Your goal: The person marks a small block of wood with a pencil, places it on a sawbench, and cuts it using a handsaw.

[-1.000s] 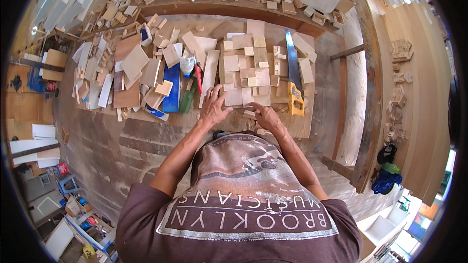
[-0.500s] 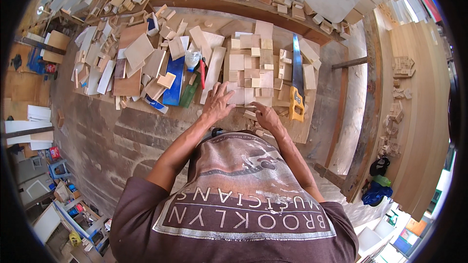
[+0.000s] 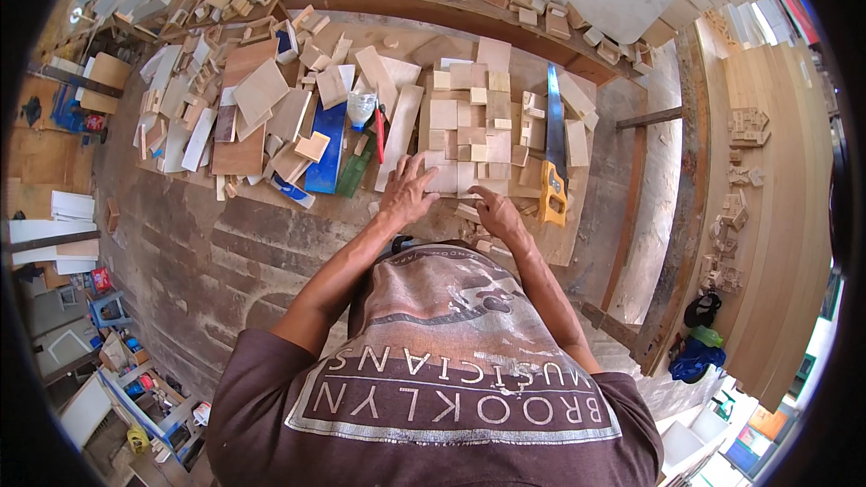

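Observation:
In front of me on the workbench lies a panel of pale wooden blocks (image 3: 471, 131), set edge to edge at uneven heights. My left hand (image 3: 410, 191) rests at its near left corner, fingers spread, the fingertips on the blocks. At the near edge, my right hand (image 3: 496, 215) reaches its index finger onto the wood, its other fingers curled beneath and partly hidden. No held piece shows in either hand. Right of the panel lies a handsaw (image 3: 553, 149) with a yellow handle. A red pen-like tool (image 3: 380, 133) and a clear bottle (image 3: 361, 108) lie to the left.
Loose wood offcuts (image 3: 262, 95) heap the bench's left side, around a blue board (image 3: 326, 149) and a green strip (image 3: 354, 167). Small wooden pieces line the back shelf (image 3: 388, 2). Long planks (image 3: 776, 216) stand at the right, with small wooden parts on them.
The whole bench has shifted slightly to the right in the view. Both hands stay at the panel's near edge, with only slight finger movement.

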A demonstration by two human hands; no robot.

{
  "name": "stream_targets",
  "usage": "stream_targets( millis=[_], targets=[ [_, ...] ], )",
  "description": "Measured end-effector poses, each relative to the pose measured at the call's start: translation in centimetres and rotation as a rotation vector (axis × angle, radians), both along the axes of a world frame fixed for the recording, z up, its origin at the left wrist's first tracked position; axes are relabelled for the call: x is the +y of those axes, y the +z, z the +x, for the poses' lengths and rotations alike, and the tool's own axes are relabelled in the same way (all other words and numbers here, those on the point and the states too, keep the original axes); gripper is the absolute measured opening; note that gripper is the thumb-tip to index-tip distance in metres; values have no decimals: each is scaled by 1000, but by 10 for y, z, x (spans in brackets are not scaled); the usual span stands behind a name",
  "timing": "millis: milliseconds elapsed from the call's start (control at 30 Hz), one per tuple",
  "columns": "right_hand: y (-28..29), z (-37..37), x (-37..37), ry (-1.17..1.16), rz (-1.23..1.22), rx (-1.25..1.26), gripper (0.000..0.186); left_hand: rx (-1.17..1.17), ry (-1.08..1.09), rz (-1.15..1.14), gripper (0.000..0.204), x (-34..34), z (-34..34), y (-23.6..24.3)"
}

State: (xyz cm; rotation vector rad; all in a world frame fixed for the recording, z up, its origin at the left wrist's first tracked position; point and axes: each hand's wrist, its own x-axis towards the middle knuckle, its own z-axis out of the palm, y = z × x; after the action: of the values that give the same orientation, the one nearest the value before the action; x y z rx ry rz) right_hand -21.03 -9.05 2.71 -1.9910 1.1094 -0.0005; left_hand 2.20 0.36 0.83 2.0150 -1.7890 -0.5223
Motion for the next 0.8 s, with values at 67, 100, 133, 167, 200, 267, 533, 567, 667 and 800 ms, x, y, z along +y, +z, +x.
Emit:
stream_targets(
  millis=[67,100,133,167,200,267,533,567,667,800],
  targets=[
    [-2,0,-1,3,-2,13,40,12,3,-4,56,-1,-1,0],
    [-3,0,-1,2,-4,13,40,18,4,5,56,-2,-1,1],
    [-4,0,-1,1,-7,13,40,25,4,14,56,-2,-1,1],
    [-4,0,-1,-1,-10,13,40,31,3,22,55,-3,-1,2],
    [-4,1,-1,-4,-5,21,40,34,11,23,55,-3,0,2],
    [-3,1,0,-14,7,40,39,40,24,23,55,-3,-2,-2],
    [-6,-2,8,-42,-16,9,40,72,48,29,56,-7,-5,-7],
    [-5,-3,9,-48,-20,-4,41,66,48,33,56,-8,-5,-7],
    [-5,-14,7,-89,-74,-155,34,70,42,26,56,-8,-6,-6],
    [-1,-48,-31,-413,-218,-280,25,63,75,40,56,-6,-9,4]
  ],
)
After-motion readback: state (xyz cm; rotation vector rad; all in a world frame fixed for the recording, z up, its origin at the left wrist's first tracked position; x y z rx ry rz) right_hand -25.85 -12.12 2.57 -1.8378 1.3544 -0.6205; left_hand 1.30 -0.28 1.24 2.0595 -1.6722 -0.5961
